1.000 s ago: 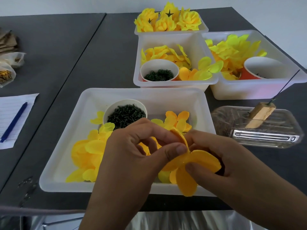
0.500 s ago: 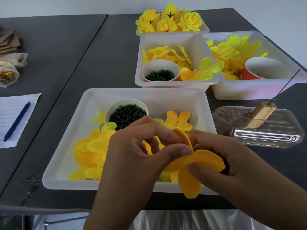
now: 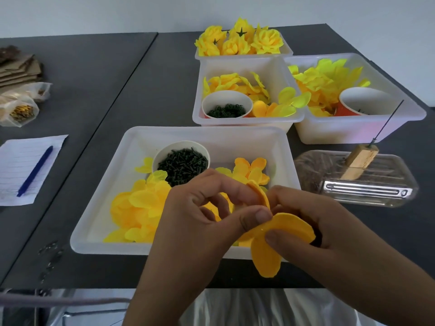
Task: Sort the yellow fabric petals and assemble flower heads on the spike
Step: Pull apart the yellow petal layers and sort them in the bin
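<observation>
Both hands hold one orange-yellow fabric petal piece [image 3: 267, 252] over the front edge of the near white tray [image 3: 98, 208]. My left hand [image 3: 200, 222] pinches its middle between thumb and forefinger. My right hand [image 3: 317, 231] pinches the lobes from the right, thumb on top. Loose yellow petals [image 3: 138, 205] lie in the tray beside a paper cup of dark green pegs [image 3: 182, 164]. The thin metal spike [image 3: 388, 122] stands bare in a wooden block [image 3: 359, 162] at the right.
A clear plastic tray [image 3: 367, 191] holds the block. Behind stand two white bins of petals [image 3: 244, 118] [image 3: 367, 130] with cups, and a farther bin of finished yellow flower heads [image 3: 240, 41]. At the left lie paper with a blue pen [image 3: 35, 170], plastic bags and cardboard.
The hands keep the same pinch on the petal piece and have barely shifted. The view has drifted slightly.
</observation>
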The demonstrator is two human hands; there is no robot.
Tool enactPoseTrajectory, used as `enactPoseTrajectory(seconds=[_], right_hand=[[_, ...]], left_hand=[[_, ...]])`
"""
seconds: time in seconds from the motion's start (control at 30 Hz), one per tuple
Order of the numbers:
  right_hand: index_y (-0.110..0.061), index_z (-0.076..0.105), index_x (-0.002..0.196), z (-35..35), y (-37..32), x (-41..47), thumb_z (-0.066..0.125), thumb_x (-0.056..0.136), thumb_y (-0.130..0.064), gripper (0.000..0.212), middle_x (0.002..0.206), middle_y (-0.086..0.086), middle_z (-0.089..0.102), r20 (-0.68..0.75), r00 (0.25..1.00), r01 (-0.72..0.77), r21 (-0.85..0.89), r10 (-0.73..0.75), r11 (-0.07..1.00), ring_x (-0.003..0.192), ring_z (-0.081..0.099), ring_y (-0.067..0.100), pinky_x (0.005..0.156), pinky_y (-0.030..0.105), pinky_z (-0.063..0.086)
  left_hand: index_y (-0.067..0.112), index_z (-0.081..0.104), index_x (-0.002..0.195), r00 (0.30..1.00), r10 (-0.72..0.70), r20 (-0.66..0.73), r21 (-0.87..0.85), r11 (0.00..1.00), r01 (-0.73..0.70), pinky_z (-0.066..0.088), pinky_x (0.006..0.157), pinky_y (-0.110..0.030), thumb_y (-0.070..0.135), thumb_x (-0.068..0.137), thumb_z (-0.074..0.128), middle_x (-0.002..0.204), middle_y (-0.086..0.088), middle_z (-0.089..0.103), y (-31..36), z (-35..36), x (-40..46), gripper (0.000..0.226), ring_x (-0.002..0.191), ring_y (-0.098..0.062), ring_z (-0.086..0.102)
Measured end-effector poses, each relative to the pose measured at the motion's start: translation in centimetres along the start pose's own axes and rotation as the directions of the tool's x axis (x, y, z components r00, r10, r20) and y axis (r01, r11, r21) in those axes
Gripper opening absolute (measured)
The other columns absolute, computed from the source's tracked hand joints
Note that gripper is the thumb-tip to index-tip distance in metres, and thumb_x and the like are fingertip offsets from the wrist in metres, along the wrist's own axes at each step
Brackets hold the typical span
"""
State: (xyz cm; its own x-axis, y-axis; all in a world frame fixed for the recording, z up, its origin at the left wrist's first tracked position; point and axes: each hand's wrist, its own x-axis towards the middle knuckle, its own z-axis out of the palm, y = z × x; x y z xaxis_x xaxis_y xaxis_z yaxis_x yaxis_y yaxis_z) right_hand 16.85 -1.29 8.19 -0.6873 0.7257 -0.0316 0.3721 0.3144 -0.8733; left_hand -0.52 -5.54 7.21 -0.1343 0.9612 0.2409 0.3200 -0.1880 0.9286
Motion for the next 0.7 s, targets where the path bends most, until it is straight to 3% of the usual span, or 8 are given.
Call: enactPoseTrajectory(seconds=[0.1, 0.47, 0.7], right_hand=[[-0.037, 0.056, 0.094, -0.1, -0.3, -0.4, 0.055, 0.078, -0.045, 0.017, 0.085, -0.003, 0.063, -0.007, 1.0, 0.007, -0.007, -0.007, 1.0, 0.076, 0.06, 0.014, 0.07, 0.012, 0.048], [-0.033, 0.06, 0.092, -0.6, -0.2, -0.7, 0.054, 0.075, -0.046, 0.022, 0.09, -0.006, 0.064, -0.029, 1.0, -0.01, 0.012, 0.01, 1.0, 0.083, 0.061, 0.013, 0.073, 0.021, 0.052], [-0.032, 0.06, 0.09, -0.4, 0.5, 0.0, 0.052, 0.089, -0.043, 0.014, 0.086, -0.008, 0.063, -0.069, 0.997, -0.028, 0.001, 0.028, 1.0, 0.08, 0.06, 0.01, 0.067, 0.011, 0.048]], left_hand=[[0.037, 0.07, 0.068, 1.0, 0.012, 0.005, -0.001, 1.0, -0.012, 0.043, 0.049, -0.022, 0.052, 0.064, 0.072, 0.074, 0.012, 0.064, 0.3, 0.1, -0.2, 0.016, 0.064, -0.012, 0.056], [0.035, 0.072, 0.073, 0.999, -0.003, 0.052, -0.011, 1.0, 0.004, 0.055, 0.057, -0.031, 0.05, 0.065, 0.072, 0.077, 0.01, 0.067, 0.7, 0.5, 0.4, 0.017, 0.07, -0.015, 0.063], [0.037, 0.071, 0.073, 0.998, -0.047, 0.028, 0.056, 0.997, 0.046, 0.045, 0.054, -0.014, 0.039, 0.07, 0.073, 0.077, 0.014, 0.065, 0.3, 0.9, 0.8, 0.004, 0.071, -0.009, 0.061]])
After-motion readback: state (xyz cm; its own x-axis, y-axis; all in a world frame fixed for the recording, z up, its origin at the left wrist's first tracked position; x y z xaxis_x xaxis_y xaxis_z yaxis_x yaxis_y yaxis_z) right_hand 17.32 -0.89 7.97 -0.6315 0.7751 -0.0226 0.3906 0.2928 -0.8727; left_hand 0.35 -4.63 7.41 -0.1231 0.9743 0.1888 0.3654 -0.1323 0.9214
